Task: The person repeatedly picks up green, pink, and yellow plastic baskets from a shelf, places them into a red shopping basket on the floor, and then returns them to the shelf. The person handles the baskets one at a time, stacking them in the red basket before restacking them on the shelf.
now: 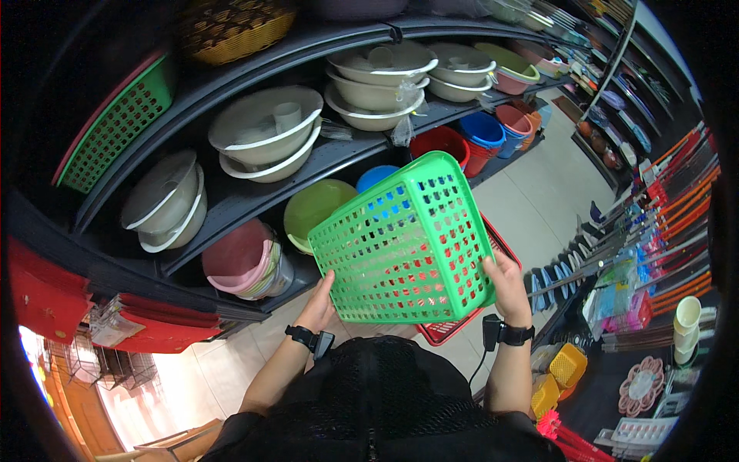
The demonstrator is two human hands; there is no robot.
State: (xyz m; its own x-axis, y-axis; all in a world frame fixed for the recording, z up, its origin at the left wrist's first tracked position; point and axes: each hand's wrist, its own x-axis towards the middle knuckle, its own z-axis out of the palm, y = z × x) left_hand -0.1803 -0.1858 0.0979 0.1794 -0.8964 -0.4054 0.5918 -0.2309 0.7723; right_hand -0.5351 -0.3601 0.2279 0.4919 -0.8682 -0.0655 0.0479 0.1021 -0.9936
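Note:
Between my two hands a bright green plastic basket (385, 258) with rows of square holes is held up, tilted, with its perforated side and base toward me. My left hand (318, 305) grips its lower left corner, thumb on the outside. At the right end my right hand (508, 289) is closed on the basket's edge, with some fingers hidden behind it. Behind the green basket shows part of a red basket (440, 333); I cannot tell whether the two touch. Both wrists wear black straps with small devices.
Ahead, dark shelves (350, 158) carry stacked white basins (265, 127) and another green basket (119, 127). Lower down are pink buckets (245, 258), a light green tub (319, 204) and blue buckets (483, 131). Hanging tools (670, 208) line the right; red packages (154, 323) hang at left.

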